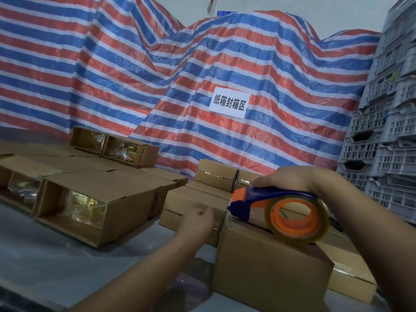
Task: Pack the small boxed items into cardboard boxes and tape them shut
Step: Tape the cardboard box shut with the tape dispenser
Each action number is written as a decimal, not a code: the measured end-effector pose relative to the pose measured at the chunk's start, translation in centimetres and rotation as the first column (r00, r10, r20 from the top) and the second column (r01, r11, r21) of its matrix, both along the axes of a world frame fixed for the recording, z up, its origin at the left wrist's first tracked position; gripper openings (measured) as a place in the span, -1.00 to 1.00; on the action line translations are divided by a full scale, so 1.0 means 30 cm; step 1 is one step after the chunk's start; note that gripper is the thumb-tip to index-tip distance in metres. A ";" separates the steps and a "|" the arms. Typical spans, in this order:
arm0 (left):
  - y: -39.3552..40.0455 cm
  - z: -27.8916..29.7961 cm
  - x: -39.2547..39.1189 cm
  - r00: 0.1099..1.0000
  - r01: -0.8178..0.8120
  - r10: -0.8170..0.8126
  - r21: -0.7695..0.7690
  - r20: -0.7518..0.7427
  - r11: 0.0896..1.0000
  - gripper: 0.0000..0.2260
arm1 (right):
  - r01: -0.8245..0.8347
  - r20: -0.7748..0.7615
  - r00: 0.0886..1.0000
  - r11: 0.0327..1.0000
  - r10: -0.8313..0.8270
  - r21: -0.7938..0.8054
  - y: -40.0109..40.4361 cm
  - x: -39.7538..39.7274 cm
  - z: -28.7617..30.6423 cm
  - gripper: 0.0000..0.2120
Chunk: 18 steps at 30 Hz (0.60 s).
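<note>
Striped tarp point(157, 64) behind grey table point(56, 255), right hand point(290, 179) gripping tape dispenser point(281, 208) on cardboard box point(265, 271), left hand point(198, 221) curled, pinching nothing visible.

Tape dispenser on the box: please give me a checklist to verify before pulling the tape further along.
1. Right hand grips the tape dispenser handle: ok.
2. Dispenser's front edge sits on top of the near cardboard box, at its far corner: ok.
3. Clear tape roll has tape left: ok.
4. Left hand steadies the box: cannot tell; its fingers are at the box's far edge, but contact is unclear.
5. Top flaps fully closed: cannot tell, dispenser covers the seam.
</note>
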State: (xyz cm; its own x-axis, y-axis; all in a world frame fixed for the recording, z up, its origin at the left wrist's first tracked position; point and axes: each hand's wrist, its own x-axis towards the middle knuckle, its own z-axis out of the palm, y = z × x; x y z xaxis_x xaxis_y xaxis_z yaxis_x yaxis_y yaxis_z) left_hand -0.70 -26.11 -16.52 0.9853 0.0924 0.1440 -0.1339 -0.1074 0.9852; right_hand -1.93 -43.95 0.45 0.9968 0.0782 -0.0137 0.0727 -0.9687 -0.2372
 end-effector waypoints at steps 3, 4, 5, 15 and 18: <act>-0.010 0.060 -0.003 0.996 0.088 -0.088 0.018 -0.004 0.996 -0.78 | -0.012 -0.002 1.000 1.000 0.012 -0.003 0.001 0.000 -0.002 -0.57; -0.018 0.069 -0.009 0.991 0.127 -0.126 0.036 -0.037 0.991 -0.78 | -0.011 -0.004 1.000 1.000 0.011 -0.004 0.002 0.000 -0.001 -0.57; -0.025 0.070 -0.015 0.983 0.174 -0.170 0.051 -0.067 0.983 -0.78 | -0.012 -0.004 1.000 1.000 0.011 -0.011 0.002 -0.001 0.000 -0.57; -0.024 0.038 -0.015 0.952 0.297 -0.293 0.036 -0.089 0.954 -0.63 | -0.042 -0.007 0.999 0.997 0.041 -0.059 0.004 0.006 0.001 -0.55; -0.023 0.042 -0.006 0.957 0.284 -0.274 0.098 -0.098 0.954 -0.66 | -0.045 -0.022 0.999 0.996 0.044 -0.082 0.008 0.003 0.008 -0.55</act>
State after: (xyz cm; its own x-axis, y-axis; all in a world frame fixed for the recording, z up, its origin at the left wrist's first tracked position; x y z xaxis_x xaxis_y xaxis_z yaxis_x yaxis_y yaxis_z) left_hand -0.90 -26.80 -15.27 0.9783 -0.1997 0.0546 -0.0924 -0.1851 0.9784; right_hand -1.83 -43.70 0.69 0.9919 0.1203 -0.0420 0.1123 -0.9810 -0.1583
